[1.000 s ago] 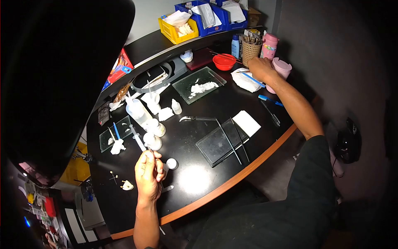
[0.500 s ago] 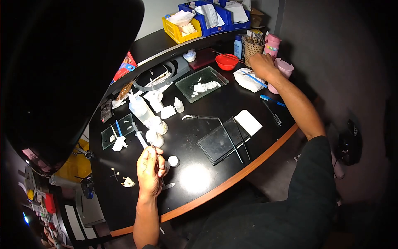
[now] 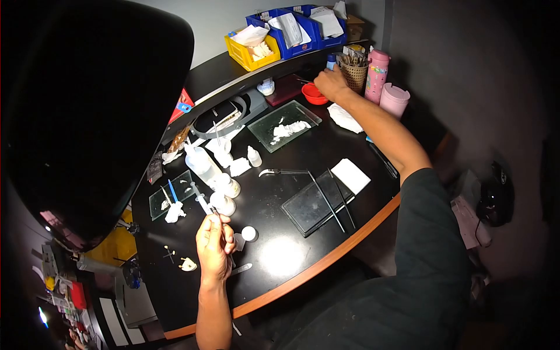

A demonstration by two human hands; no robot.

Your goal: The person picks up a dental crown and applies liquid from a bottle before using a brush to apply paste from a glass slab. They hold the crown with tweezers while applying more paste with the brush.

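My left hand (image 3: 214, 248) is raised over the near left of the black desk, fingers pinched around a thin metal tool mostly hidden by them. Close beyond it are a syringe (image 3: 200, 197) and white jars (image 3: 222, 204); a small white lid (image 3: 249, 234) lies to its right. At the far right, my right hand (image 3: 331, 84) is curled over the rim of the red bowl (image 3: 315, 97). Its fingertips are hidden, so what they hold cannot be made out. A thin stick rests at the bowl's left rim. Just right of it is the white folded tissue (image 3: 345, 118), partly under my forearm.
A glass slab (image 3: 262, 131) bears white paste. A black box (image 3: 309, 210) with thin instruments on it lies mid-desk beside a white pad (image 3: 352, 175). Tooth-like pieces (image 3: 188, 264) lie at left. A pink bottle (image 3: 377, 76) stands by the woven holder (image 3: 354, 77). A dark lamp shade (image 3: 105, 99) overhangs.
My right hand has moved left, from above the tissue and beside the woven holder to the red bowl. My left hand keeps its pinch; the whole view has shifted slightly.
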